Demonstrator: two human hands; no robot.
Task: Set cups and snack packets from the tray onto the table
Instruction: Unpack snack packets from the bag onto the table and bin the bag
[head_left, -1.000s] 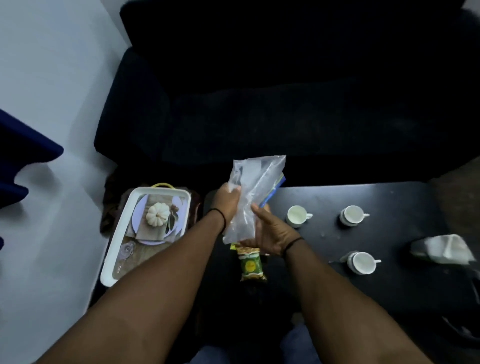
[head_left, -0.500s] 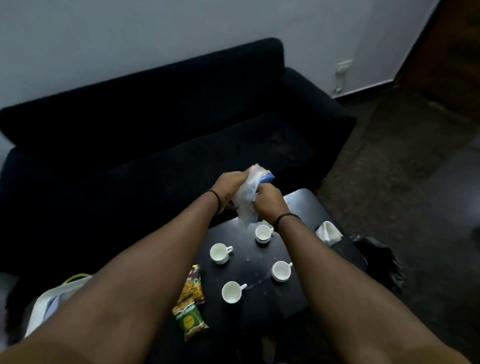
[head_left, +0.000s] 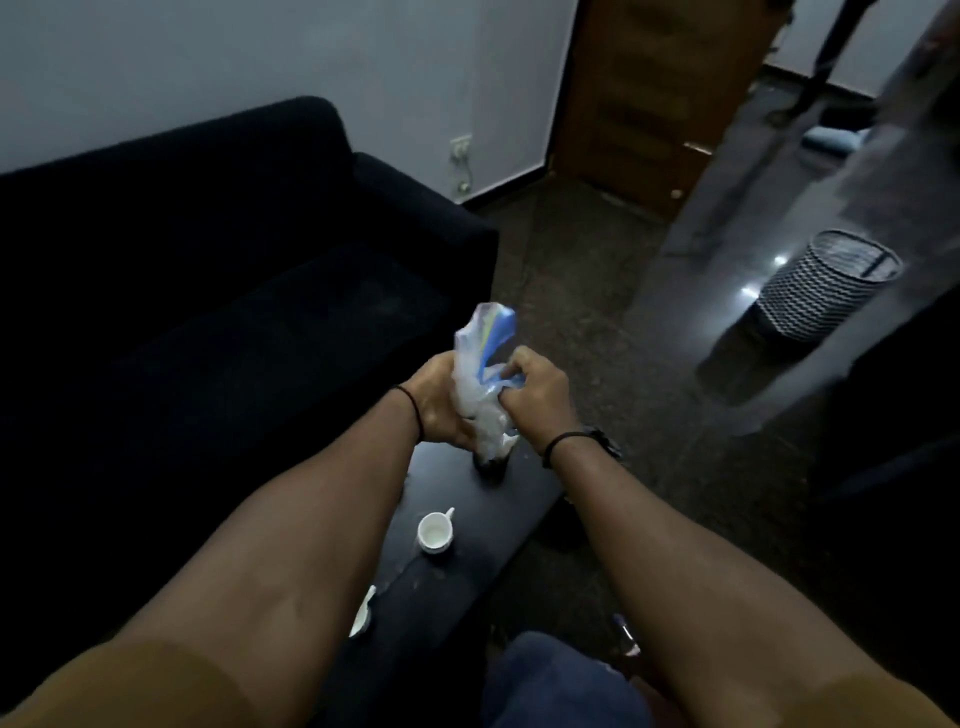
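Both hands crumple a clear plastic bag (head_left: 483, 364) with a blue strip, held above the far end of the black table (head_left: 498, 519). My left hand (head_left: 439, 405) grips its left side and my right hand (head_left: 535, 400) squeezes its right side. One white cup (head_left: 435, 532) stands upright on the table between my forearms. The edge of a second white cup (head_left: 362, 613) peeks out beside my left forearm. The tray and snack packets are out of view.
A black sofa (head_left: 208, 291) runs along the left behind the table. A patterned waste basket (head_left: 826, 286) stands on the floor at the right. A wooden door (head_left: 660, 93) is at the back. My knee (head_left: 561, 680) is at the bottom.
My view has swung right, so the tray, the packets and most cups left the frame. The bag went from spread open to squeezed between both hands.
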